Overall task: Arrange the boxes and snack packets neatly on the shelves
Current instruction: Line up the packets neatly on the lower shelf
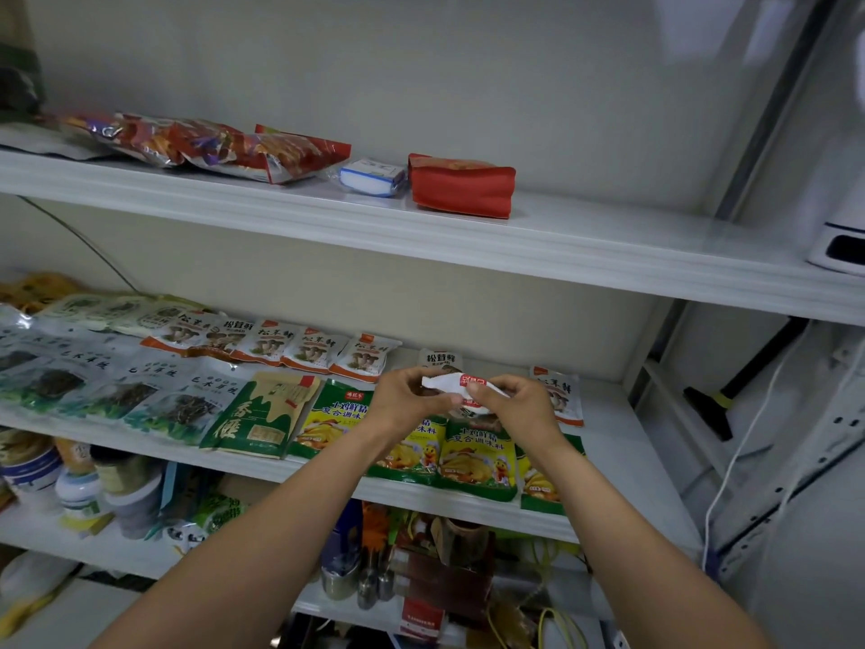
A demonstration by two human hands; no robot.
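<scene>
Small white sachet (pixel 456 385) with a red label, thin and crinkled, held in the air just above the front-right part of the middle shelf (pixel 613 414), over a row of glossy green-and-yellow seasoning packets (pixel 475 456) lying flat along the front edge. Left hand (pixel 407 395) pinching the sachet's left end, fingers curled in; right hand (pixel 519 405) pinching the right end, thumb pressed on its face. Both forearms bare, reaching up from below and converging at the sachet. Toward the shelf's back edge, a row of flat white mushroom-printed packets (pixel 309 348) with orange trim, overlapping like tiles; a lone mushroom packet (pixel 559 395) just right of the right hand. Left of the seasoning packets, a matte green-and-tan pouch (pixel 262 414). On the upper shelf (pixel 585 236), a plump red pouch (pixel 461 185) with a folded top, a small white block in clear wrap (pixel 372 175) just beside it, and shiny red foil snack bags (pixel 210 145) piled toward the left end.
</scene>
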